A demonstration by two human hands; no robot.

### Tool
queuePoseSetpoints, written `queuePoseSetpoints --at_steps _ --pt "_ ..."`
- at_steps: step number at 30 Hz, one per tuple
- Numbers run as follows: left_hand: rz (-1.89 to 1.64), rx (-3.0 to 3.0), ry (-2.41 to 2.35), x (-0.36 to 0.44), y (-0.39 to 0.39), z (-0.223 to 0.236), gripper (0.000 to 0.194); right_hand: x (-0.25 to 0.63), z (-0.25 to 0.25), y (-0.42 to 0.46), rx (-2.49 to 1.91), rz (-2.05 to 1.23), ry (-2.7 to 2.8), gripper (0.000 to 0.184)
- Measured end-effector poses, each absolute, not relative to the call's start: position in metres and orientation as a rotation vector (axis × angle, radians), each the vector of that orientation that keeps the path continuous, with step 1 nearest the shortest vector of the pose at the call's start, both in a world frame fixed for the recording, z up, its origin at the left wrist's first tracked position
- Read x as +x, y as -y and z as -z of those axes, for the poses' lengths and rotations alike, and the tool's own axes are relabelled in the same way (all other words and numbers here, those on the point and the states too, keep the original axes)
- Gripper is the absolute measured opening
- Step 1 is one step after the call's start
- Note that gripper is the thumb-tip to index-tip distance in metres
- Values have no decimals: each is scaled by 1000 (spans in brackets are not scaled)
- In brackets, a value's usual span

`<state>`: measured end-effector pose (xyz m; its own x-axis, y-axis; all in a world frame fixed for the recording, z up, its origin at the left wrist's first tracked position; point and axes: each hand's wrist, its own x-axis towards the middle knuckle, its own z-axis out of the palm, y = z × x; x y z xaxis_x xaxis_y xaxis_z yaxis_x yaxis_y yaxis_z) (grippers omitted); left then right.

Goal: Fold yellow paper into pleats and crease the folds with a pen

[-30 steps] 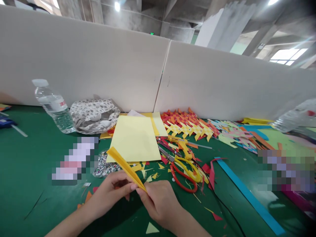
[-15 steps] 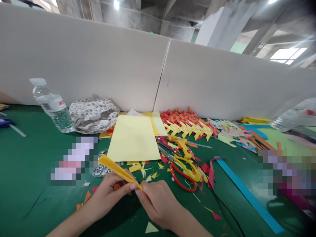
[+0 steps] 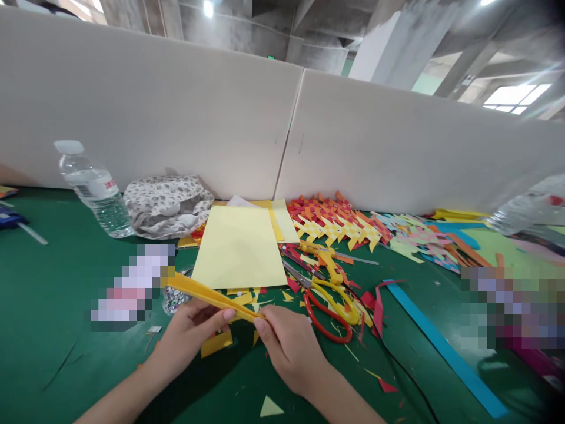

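Though the strip, pinched by left hand and right hand above the worktop, looks doubled, its layers seem not yet pressed flat, with formed woven pieces at one o'clock.

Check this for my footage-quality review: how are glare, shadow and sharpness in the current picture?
Head view: ceiling light and window blown out, streaks by the window; head view: shadow on the green table below the left hand; head view: left mosaic patch hides detail, yellow strip fairly sharp.
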<state>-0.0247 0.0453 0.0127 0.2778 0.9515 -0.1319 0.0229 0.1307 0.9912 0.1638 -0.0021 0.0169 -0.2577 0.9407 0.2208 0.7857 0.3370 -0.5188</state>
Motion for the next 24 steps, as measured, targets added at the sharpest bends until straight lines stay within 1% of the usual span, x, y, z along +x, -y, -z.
queuePoseSetpoints --at_steps 2,7,12,16,20,24 --pt "-899 1185 -1058 -23 -45 -17 28 165 -16 2 -1520 -371 2110 35" --pt "-905 1015 -1083 -20 -42 -18 42 164 -13 0 -1552 -233 2102 27" --pt "-873 869 -1116 -21 -46 -11 49 166 -11 -2 -1547 -214 2021 27" --pt "-861 853 -1088 -24 -50 -5 47 169 -8 -4 -1518 -226 1954 24" --pt "-946 728 -1011 -27 -53 -5 40 174 -4 -7 -1435 -195 1925 21" --pt "-1074 603 -978 -33 -57 -7 33 181 -2 -9 -1350 -184 1857 25"
